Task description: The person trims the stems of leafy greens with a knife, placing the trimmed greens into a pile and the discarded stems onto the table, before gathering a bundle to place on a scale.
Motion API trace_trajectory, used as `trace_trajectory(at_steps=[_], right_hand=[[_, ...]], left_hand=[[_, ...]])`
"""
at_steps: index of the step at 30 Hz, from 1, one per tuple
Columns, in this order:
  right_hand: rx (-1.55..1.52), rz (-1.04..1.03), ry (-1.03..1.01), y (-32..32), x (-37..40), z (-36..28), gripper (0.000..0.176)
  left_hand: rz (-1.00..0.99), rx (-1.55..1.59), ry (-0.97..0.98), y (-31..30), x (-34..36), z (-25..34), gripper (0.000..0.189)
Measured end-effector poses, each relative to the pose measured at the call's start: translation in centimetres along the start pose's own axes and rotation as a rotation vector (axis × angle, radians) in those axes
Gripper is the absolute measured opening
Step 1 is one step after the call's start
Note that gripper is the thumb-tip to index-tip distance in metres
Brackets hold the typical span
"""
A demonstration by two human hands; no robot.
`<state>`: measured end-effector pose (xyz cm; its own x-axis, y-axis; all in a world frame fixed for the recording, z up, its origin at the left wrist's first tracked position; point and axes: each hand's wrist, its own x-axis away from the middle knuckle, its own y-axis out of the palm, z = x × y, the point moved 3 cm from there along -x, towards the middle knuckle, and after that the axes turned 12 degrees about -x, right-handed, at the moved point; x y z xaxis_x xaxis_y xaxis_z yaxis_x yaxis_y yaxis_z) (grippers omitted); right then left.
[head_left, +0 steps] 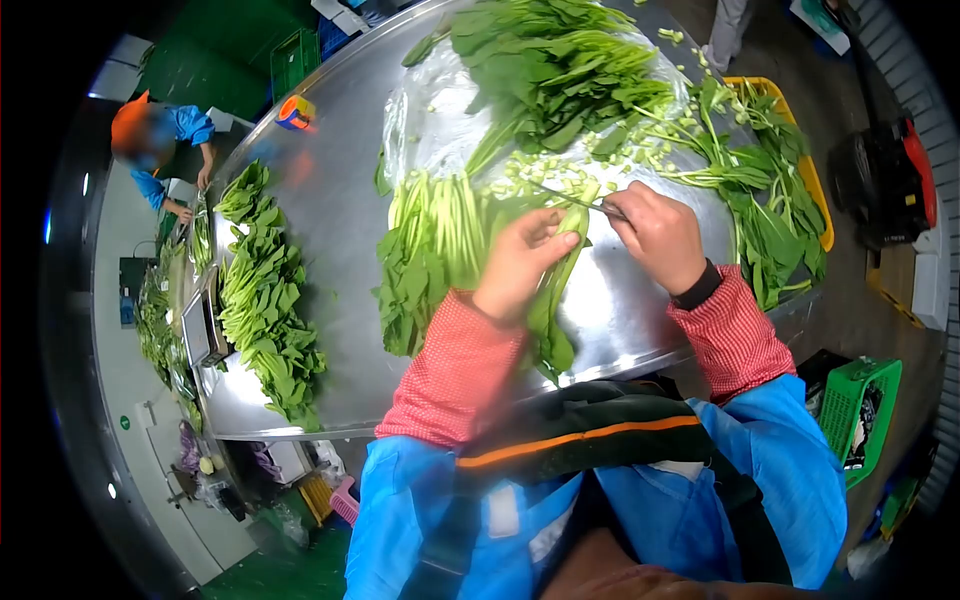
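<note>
My left hand point(525, 258) grips a leafy green stalk point(568, 262), its leaves hanging toward the table's near edge. In my right hand point(658, 232) is a small knife point(575, 198), its thin dark blade across the cut end of the stalk. Just left of my left hand lies a bunch of trimmed greens point(432, 235), stems upward in the view. Beyond my hands, a large pile of greens point(560, 70) rests on clear plastic sheeting point(440, 115), with cut stem pieces point(540, 170) scattered in front of it.
The metal table point(345, 230) holds a row of greens point(262, 300) at left and an orange tape roll point(295, 112) at its far edge. A yellow crate point(822, 190) with loose greens stands right. A co-worker point(160, 145) is far left. A green basket point(850, 405) sits lower right.
</note>
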<state>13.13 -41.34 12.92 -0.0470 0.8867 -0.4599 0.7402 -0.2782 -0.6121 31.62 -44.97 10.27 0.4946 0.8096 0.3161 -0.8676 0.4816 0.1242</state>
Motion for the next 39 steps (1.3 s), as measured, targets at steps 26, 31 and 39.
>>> trace_trajectory(at_steps=[26, 31, 39], right_hand=[[-1.262, -0.505, 1.021, -3.0, 4.2, 6.1, 0.016], [-0.583, -0.496, 0.643, -0.6, 0.3, 4.9, 0.022], [-0.659, -0.199, 0.528, 14.6, 0.0, 5.2, 0.041]], left_hand=[[0.292, -0.532, -0.033, 3.1, -2.1, -6.9, 0.015], [0.285, -0.471, 0.31, 3.4, -1.1, -5.9, 0.042], [0.314, 0.459, 0.002, -4.0, 4.0, -3.1, 0.011]])
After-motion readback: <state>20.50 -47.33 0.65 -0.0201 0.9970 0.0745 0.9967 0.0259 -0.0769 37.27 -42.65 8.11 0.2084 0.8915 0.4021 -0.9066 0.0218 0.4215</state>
